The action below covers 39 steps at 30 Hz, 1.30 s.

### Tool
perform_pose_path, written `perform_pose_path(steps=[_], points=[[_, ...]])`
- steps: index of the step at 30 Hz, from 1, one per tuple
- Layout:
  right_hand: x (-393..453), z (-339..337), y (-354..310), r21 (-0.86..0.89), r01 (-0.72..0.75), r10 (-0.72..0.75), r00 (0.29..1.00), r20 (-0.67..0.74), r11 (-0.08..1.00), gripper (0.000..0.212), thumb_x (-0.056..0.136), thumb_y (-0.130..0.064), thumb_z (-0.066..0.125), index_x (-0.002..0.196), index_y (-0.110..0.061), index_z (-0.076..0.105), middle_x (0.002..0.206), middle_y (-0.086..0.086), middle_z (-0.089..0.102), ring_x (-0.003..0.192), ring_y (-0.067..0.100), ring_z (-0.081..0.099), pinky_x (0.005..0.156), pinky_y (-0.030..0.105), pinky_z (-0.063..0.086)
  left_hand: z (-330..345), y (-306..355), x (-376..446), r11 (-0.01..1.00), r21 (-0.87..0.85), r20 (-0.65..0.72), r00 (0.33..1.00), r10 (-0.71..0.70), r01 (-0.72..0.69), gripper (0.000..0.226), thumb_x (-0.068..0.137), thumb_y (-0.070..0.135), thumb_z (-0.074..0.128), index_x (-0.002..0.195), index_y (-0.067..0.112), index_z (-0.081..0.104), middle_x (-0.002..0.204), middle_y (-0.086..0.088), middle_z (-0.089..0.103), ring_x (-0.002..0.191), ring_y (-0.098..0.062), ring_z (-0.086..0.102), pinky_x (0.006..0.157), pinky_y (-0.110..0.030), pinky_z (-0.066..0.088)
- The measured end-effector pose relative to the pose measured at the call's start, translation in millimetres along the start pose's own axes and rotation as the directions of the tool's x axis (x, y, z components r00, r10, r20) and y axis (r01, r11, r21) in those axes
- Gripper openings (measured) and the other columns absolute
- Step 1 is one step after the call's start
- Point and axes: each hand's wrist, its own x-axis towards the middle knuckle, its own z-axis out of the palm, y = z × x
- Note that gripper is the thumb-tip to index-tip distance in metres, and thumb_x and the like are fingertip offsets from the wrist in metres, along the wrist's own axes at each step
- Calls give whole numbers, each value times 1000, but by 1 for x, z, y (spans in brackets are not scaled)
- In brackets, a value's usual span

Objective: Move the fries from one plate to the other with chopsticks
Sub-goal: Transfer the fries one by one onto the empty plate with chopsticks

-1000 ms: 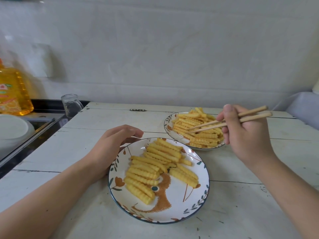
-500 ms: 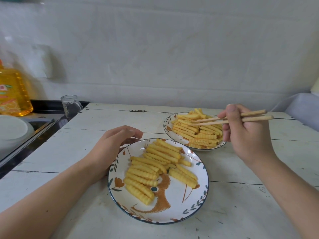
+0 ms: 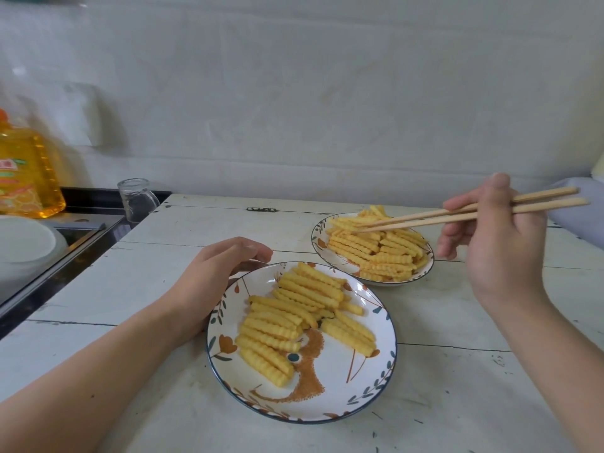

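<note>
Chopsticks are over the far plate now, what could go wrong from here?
1. The far plate is heaped, so lifting one fry may knock others over its rim onto the table.
2. A ridged fry could slip from the chopsticks in the right hand before reaching the near plate.

Open table around both plates

Bare table (image 3: 457,322) lies below the right hand (image 3: 500,253); left of it stand the far plate (image 3: 318,238), near plate (image 3: 376,390) and left hand (image 3: 209,282).

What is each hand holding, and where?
The right hand grips the chopsticks near their thick back ends. The left hand holds nothing, resting beside the near plate.
</note>
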Motion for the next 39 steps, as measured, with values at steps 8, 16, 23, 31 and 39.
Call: perform_pose_path(steps=[8,16,23,31,39], points=[[-29,22,-32,271,-243,164,944,286,931,57,94,-49,41,53,-16,62,45,12,46,29,24,41,35,23,31,-1,0,1,1000,-28,-16,1000,-6,5,36,108,20,51,93,17,83,109,-11,79,105,-28,75,96,-51,57],[-17,10,-22,105,-84,55,965,258,991,55,92,-57,44,63,-18,70,51,11,49,35,27,41,39,24,33,-1,-1,1,1000,-16,-12,1000,-11,11,36,109,24,50,95,18,82,110,-12,79,107,-32,75,101,-56,56],[-11,3,-20,80,-136,89,899,429,987,57,82,-66,57,71,-13,74,51,14,49,35,24,40,37,21,33,-1,-1,1,1000,-13,-13,1000,-9,9,36,109,23,50,94,18,83,108,-12,79,108,-33,74,101,-57,55],[-18,14,-20,130,-141,95,946,308,981,57,92,-56,41,62,-16,68,48,9,50,34,27,45,37,24,37,0,0,-1,1000,-28,-2,1000,-3,3,32,106,26,54,95,17,82,108,-13,79,103,-31,74,102,-59,55],[-26,21,-18,61,-129,103,943,316,990,52,87,-55,49,64,-10,63,50,8,49,33,25,44,36,24,35,1,4,-4,998,-55,19,1000,-1,3,33,83,40,60,94,18,82,111,-14,78,106,-31,74,102,-58,56]])
